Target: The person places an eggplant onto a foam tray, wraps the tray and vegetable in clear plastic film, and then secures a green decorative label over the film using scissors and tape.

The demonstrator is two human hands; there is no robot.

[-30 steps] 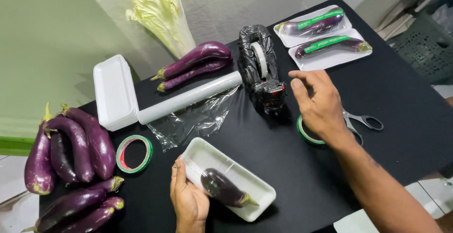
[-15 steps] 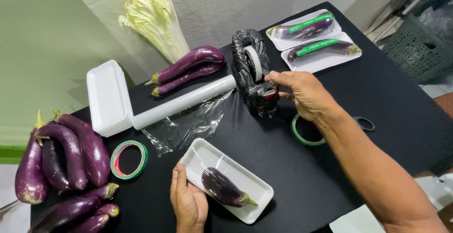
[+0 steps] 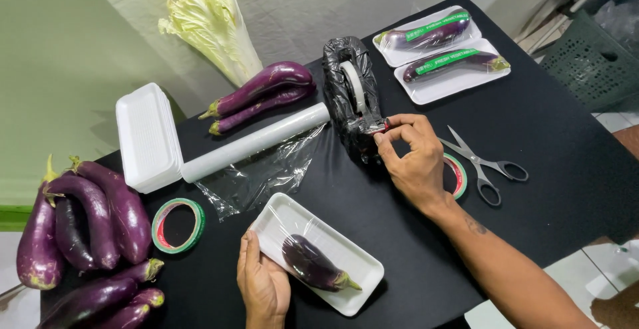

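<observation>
The right hand [image 3: 416,162] pinches the tape end at the front of the black tape dispenser [image 3: 351,96], mid-table. The left hand [image 3: 263,282] lies flat, fingers closed against the left edge of the white foam tray [image 3: 359,276], near side, steadying it; it grips nothing. A wrapped eggplant [image 3: 309,262] lies in that tray. Scissors [image 3: 482,166] and a green tape roll [image 3: 459,176] lie just right of the right hand.
</observation>
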